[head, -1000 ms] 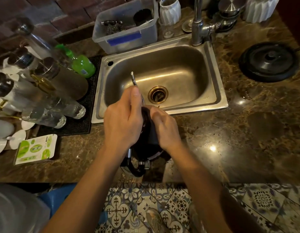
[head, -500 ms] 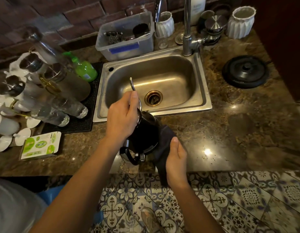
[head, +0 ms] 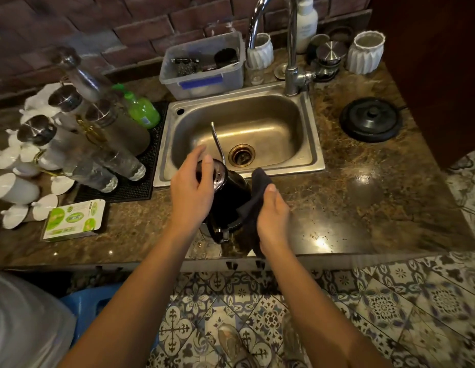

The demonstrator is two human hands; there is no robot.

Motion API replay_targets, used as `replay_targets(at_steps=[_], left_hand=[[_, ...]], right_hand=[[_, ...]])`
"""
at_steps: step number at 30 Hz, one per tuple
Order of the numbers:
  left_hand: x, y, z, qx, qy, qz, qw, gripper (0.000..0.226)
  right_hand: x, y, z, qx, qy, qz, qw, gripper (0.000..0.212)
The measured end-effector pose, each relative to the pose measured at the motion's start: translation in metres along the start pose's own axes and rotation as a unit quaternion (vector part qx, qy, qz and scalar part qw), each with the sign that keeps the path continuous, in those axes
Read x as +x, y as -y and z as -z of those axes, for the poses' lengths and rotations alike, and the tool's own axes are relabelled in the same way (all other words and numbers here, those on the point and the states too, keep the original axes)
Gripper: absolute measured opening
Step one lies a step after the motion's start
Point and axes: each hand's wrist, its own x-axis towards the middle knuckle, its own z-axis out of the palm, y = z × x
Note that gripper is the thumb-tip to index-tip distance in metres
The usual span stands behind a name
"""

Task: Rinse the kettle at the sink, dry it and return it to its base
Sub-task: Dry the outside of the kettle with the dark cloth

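A black kettle [head: 231, 197] with a thin metal gooseneck spout [head: 217, 142] stands on the counter just in front of the steel sink [head: 308, 134], its handle toward me. My left hand [head: 192, 188] grips the kettle's top rim. My right hand [head: 272, 217] presses a dark cloth [head: 253, 200] against the kettle's right side. The round black kettle base [head: 371, 119] sits on the counter right of the sink, with nothing on it.
A tap [head: 292, 49] rises behind the sink. Behind it stand a plastic tub [head: 204, 67], white ribbed cups [head: 365, 53] and a soap bottle [head: 306, 22]. Left of the sink are upturned glasses on a black mat [head: 119, 187], a green bottle [head: 143, 111], white cups and a green box [head: 74, 219].
My right hand slid with the cloth from the kettle's top down its right side, then back up along it. My left hand kept its grip on the rim.
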Motion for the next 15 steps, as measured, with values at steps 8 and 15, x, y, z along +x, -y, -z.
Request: replay_targets(at_steps=[8,15], left_hand=[[-0.045,0.019,0.028,-0.078,-0.003,0.085,0.993,0.039],[-0.065,0.032,0.054,-0.131,0.021,0.120,0.984,0.038]], right_hand=[[-0.042,-0.024,-0.024,-0.119,-0.009,0.016,0.993,0.046],[-0.065,-0.003,-0.021,0.031,-0.009,-0.110,0.993,0.045]])
